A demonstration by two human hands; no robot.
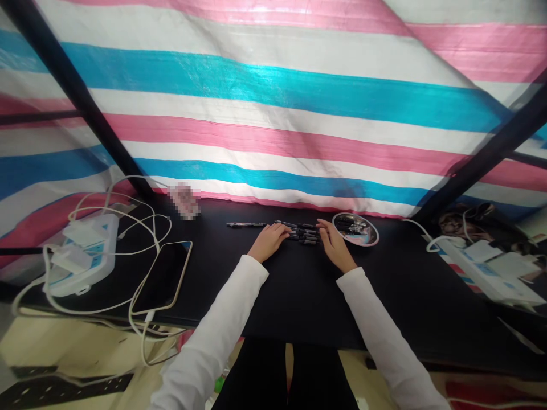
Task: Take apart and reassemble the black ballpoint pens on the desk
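Note:
Several dark pens [306, 234] lie side by side in a small bunch on the black tabletop, between my two hands. My left hand [268, 240] rests at the left ends of the bunch, its fingers stretched out over the tips and not visibly wrapped round any pen. At the right ends is my right hand [334, 246], fingers apart and touching or nearly touching the bunch. A single pen [245, 224] lies to the left of my left hand. Just right of my right hand, a round white-rimmed thing [371, 239] shows several pens within it; whether dish or mirror I cannot tell.
On the left of the black table [299, 302] lie a phone [164, 276] on a cable, looping white cords and a power strip [96, 256]. Another power strip [491, 273] with plugs sits at the right. A striped sheet [273, 102] hangs behind, between dark posts.

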